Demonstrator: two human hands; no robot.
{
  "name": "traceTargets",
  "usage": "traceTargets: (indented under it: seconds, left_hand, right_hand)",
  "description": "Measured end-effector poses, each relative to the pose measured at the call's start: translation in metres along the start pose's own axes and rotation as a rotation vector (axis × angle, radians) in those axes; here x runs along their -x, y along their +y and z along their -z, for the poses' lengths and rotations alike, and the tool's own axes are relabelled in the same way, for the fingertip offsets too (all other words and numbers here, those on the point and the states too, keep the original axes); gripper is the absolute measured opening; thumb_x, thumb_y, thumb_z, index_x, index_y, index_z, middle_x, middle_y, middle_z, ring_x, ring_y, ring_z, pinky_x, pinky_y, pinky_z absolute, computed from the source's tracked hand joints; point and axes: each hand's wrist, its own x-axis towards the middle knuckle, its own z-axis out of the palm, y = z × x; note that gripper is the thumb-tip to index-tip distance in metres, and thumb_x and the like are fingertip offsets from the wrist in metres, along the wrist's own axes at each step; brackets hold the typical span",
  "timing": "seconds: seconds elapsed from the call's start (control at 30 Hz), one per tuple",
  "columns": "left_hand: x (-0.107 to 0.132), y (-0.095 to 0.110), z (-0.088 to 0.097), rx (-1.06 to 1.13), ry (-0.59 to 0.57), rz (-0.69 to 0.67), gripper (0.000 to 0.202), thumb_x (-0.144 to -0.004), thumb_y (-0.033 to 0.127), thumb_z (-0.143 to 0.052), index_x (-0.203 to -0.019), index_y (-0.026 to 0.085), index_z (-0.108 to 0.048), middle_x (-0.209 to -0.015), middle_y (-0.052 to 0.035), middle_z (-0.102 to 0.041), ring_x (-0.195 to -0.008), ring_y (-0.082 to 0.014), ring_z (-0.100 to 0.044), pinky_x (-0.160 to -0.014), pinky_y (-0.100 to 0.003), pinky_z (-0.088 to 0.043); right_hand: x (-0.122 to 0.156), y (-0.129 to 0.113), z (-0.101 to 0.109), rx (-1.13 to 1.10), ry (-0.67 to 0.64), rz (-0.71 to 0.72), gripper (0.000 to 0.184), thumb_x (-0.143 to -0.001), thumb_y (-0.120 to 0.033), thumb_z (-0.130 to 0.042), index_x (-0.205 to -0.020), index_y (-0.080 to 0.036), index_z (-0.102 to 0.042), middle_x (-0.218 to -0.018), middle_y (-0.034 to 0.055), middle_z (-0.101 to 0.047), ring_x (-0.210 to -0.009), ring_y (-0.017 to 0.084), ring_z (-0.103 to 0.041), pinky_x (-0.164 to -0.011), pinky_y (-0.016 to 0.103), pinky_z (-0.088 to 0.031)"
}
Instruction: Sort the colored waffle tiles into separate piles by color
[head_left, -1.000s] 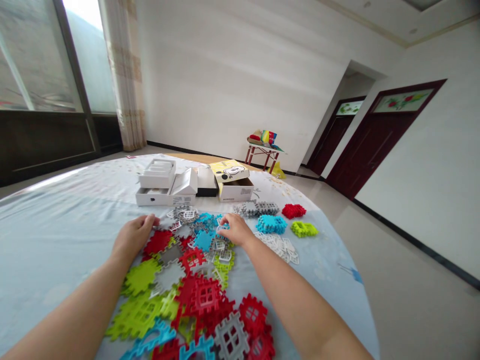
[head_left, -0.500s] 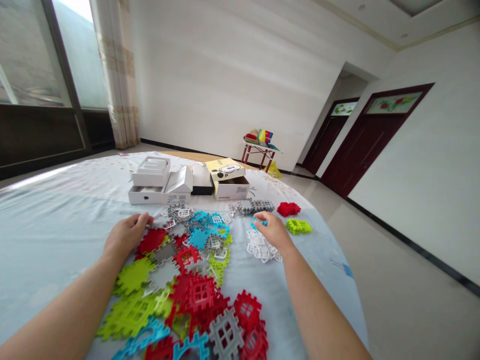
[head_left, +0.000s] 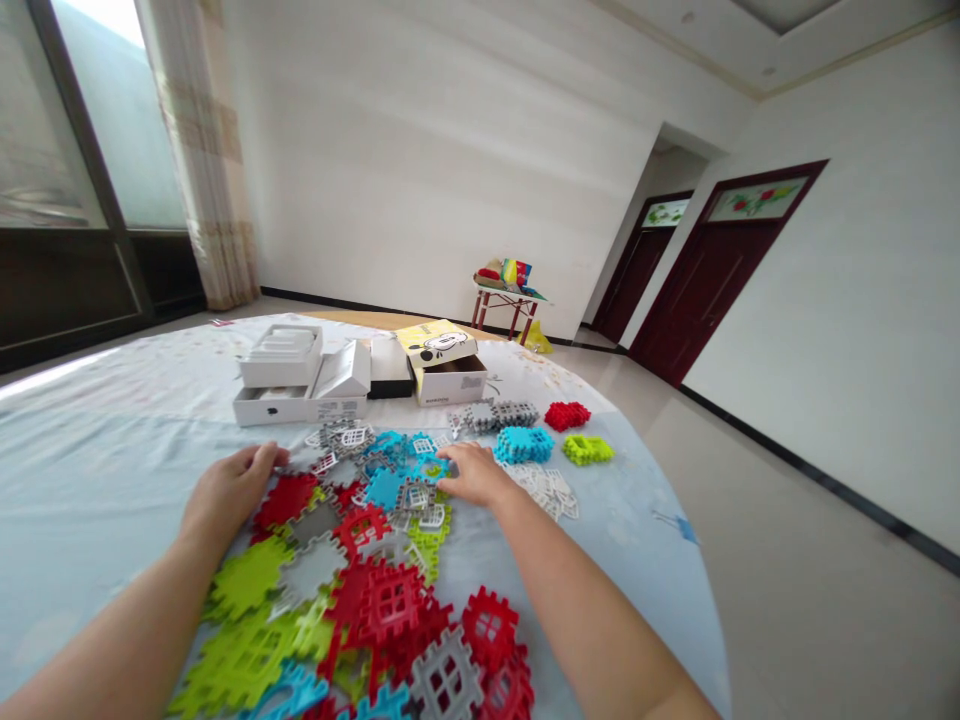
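Observation:
A loose heap of interlocking plastic waffle tiles point(head_left: 360, 590) in red, lime, grey, blue and white lies in front of me. My left hand point(head_left: 229, 490) rests at the heap's left edge, beside a red tile point(head_left: 285, 500), and holds nothing I can see. My right hand point(head_left: 476, 475) reaches over the heap's far side, fingertips on a blue tile point(head_left: 431, 466). Beyond it stand sorted stacks: grey tiles point(head_left: 495, 415), blue tiles point(head_left: 523, 445), red tiles point(head_left: 566, 416), lime tiles point(head_left: 587, 450) and white tiles point(head_left: 547, 490).
Open white boxes point(head_left: 300, 405) and a yellow cartoon-printed box point(head_left: 435, 342) stand behind the tiles on a round pale-blue cloth point(head_left: 90, 470). A small red-legged table point(head_left: 506, 297) with colourful items stands by the far wall.
My right hand has moved left from the stacks back to the heap, uncovering the blue stack. My left hand has shifted slightly. The view has turned a little to the left.

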Motion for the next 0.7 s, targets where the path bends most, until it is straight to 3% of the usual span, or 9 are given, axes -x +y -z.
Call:
traceTargets:
  seconds: [0.13, 0.23, 0.43, 0.57, 0.7]
  left_hand:
    - [-0.001, 0.000, 0.000, -0.009, 0.006, -0.006, 0.044, -0.075, 0.048, -0.033, -0.084, 0.020, -0.066, -0.087, -0.0051, -0.067, -0.082, -0.0206, -0.059, -0.069, -0.027, -0.041]
    - [-0.002, -0.003, -0.001, -0.008, 0.004, -0.003, 0.044, -0.075, 0.048, -0.033, -0.085, 0.021, -0.066, -0.087, -0.0047, -0.068, -0.082, -0.0205, -0.059, -0.068, -0.027, -0.041]
    - [-0.004, -0.003, -0.003, -0.005, 0.002, -0.015, 0.044, -0.075, 0.048, -0.033, -0.085, 0.021, -0.066, -0.090, -0.0051, -0.067, -0.084, -0.0211, -0.058, -0.071, -0.028, -0.041]
    - [-0.005, -0.004, -0.003, -0.013, -0.001, 0.001, 0.044, -0.076, 0.049, -0.032, -0.087, 0.022, -0.065, -0.091, -0.0046, -0.066, -0.086, -0.0209, -0.058, -0.072, -0.028, -0.041]
    - [-0.009, -0.009, -0.005, -0.016, -0.004, -0.001, 0.045, -0.076, 0.050, -0.032, -0.087, 0.022, -0.065, -0.090, -0.0046, -0.066, -0.086, -0.0208, -0.058, -0.073, -0.028, -0.041]
  right_hand:
    - [0.006, 0.001, 0.006, -0.006, 0.105, 0.003, 0.043, -0.066, -0.033, -0.063, -0.108, -0.025, -0.057, -0.106, 0.0041, -0.060, -0.101, 0.022, -0.050, -0.086, 0.035, -0.035]
    - [0.015, 0.013, 0.020, -0.051, 0.276, -0.019, 0.043, -0.067, -0.032, -0.062, -0.109, -0.023, -0.056, -0.105, 0.0048, -0.060, -0.100, 0.021, -0.051, -0.087, 0.034, -0.035]
    - [0.038, 0.079, 0.050, -0.090, 0.640, -0.272, 0.042, -0.070, -0.037, -0.056, -0.108, -0.021, -0.056, -0.104, 0.0066, -0.061, -0.097, 0.021, -0.053, -0.087, 0.035, -0.038]
    - [0.048, 0.120, 0.051, -0.029, 0.691, -0.490, 0.041, -0.068, -0.039, -0.057, -0.104, -0.020, -0.058, -0.102, 0.0070, -0.062, -0.094, 0.021, -0.056, -0.084, 0.034, -0.040]
    - [0.050, 0.136, 0.042, -0.010, 0.660, -0.580, 0.040, -0.067, -0.040, -0.058, -0.102, -0.021, -0.059, -0.101, 0.0071, -0.063, -0.093, 0.021, -0.057, -0.081, 0.033, -0.041]
